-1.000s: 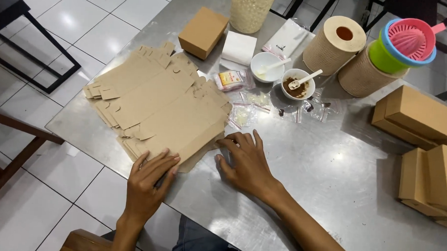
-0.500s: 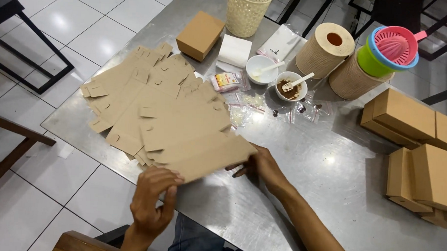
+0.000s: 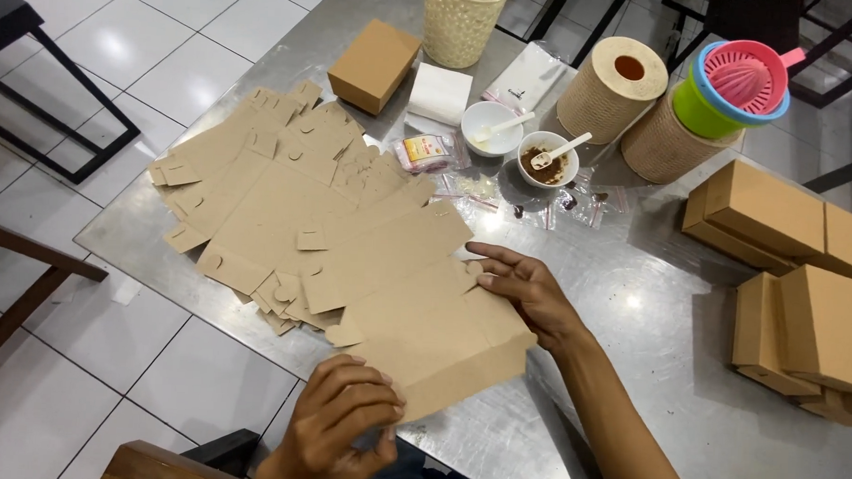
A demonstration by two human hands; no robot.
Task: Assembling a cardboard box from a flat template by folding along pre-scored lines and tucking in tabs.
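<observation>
Top flat box blank (image 3: 414, 315) pulled off stack (image 3: 267, 196), now nearer table edge, lifted at near end. Left hand (image 3: 339, 425) moved from pressing stack to pinching blank's near edge. Right hand (image 3: 528, 290) shifted from stack corner to blank's far right edge, fingers spread.

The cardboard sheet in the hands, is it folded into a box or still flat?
Flat: the cardboard sheet lies spread, tabs out, between left hand and right hand.
</observation>
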